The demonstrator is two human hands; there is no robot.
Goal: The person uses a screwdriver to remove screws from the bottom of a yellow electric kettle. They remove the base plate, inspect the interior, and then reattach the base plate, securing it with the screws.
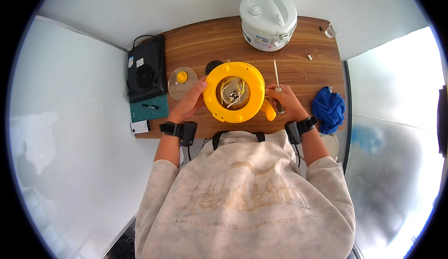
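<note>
A yellow electric pot (213, 79) lies bottom up in front of me, its base opened. Inside its ring, white and yellow wires (232, 95) cross a metal plate with small parts. A curved yellow handle (268, 111) sticks out at its lower right. My left hand (191, 101) grips the pot's left rim, thumb on top. In my right hand (290, 102) is a screwdriver (276, 74), its shaft pointing away from me, while the thumb and fingertips rest against the pot's right side. Just left of the pot is a clear round lid (175, 87) with a yellow knob.
Behind the pot, a black disc (213, 65) is partly covered. A white rice cooker (268, 23) stands at the back. On the left are a black hot plate (146, 70), a green mat (156, 112) with a pen, and a phone (140, 127). A blue cloth (328, 109) lies right.
</note>
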